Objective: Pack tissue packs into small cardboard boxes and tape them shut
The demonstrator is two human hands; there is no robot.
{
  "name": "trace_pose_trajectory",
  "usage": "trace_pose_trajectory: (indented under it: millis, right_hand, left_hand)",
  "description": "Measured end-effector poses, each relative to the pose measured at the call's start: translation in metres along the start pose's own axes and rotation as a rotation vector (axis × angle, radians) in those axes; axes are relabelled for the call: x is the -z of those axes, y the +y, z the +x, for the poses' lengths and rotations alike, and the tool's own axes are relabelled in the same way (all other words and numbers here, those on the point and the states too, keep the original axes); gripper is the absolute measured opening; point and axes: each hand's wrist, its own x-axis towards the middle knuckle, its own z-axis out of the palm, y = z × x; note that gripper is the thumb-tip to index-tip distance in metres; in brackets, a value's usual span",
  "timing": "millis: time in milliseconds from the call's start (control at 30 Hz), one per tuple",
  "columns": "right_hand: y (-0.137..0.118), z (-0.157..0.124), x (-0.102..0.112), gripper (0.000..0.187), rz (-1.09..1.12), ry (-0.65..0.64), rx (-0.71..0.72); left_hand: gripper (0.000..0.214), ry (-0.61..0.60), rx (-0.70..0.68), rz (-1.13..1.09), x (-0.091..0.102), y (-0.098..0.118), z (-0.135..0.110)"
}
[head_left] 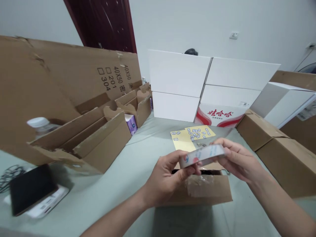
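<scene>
Both hands hold up a roll of clear tape (203,155), seen nearly edge-on and slightly blurred, with blue and red print showing on it. My left hand (165,177) grips its left end between thumb and fingers. At its right end, the fingers of my right hand (237,158) are closed on it. Just below stands a small cardboard box (209,189) with clear tape stuck across its near side. The hands and the roll hide part of its top, where a dark gap shows.
Yellow sheets (182,140) with small printed pieces lie beyond the box. At left are open cardboard trays (106,144), a white-capped bottle (39,123) and a black phone-like slab (33,189) on a white device. White cartons (176,105) stand behind, brown boxes (283,158) at right.
</scene>
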Motion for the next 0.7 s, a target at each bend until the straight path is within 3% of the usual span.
trace_pose_trajectory:
  millis: [67, 133, 233, 300, 400, 533, 700]
  right_hand:
    - [0.001, -0.004, -0.004, 0.021, -0.279, 0.191, 0.118]
    - [-0.002, -0.01, -0.014, 0.019, -0.569, 0.329, 0.3]
    - [-0.011, -0.018, -0.036, 0.022, -0.881, 0.308, 0.517]
    - [-0.016, -0.019, -0.049, 0.022, -0.988, 0.311, 0.572]
    - [-0.019, -0.018, -0.061, 0.012, -1.023, 0.373, 0.572]
    - [-0.02, -0.016, -0.064, 0.012, -1.005, 0.357, 0.552]
    - [-0.019, -0.012, -0.048, 0.013, -0.846, 0.27, 0.367]
  left_hand:
    - [0.009, 0.112, -0.125, 0.127, -0.002, 0.002, -0.002]
    - [0.01, 0.207, -0.32, 0.415, -0.005, 0.004, -0.002]
    - [0.023, 0.206, -0.534, 0.801, -0.008, 0.005, -0.003]
    - [0.025, 0.201, -0.579, 0.934, -0.01, 0.005, -0.004]
    - [0.024, 0.207, -0.615, 1.056, -0.01, 0.007, -0.007]
    - [0.023, 0.201, -0.627, 1.107, -0.01, 0.007, -0.01]
    - [0.009, 0.189, -0.512, 0.851, -0.003, -0.001, -0.009]
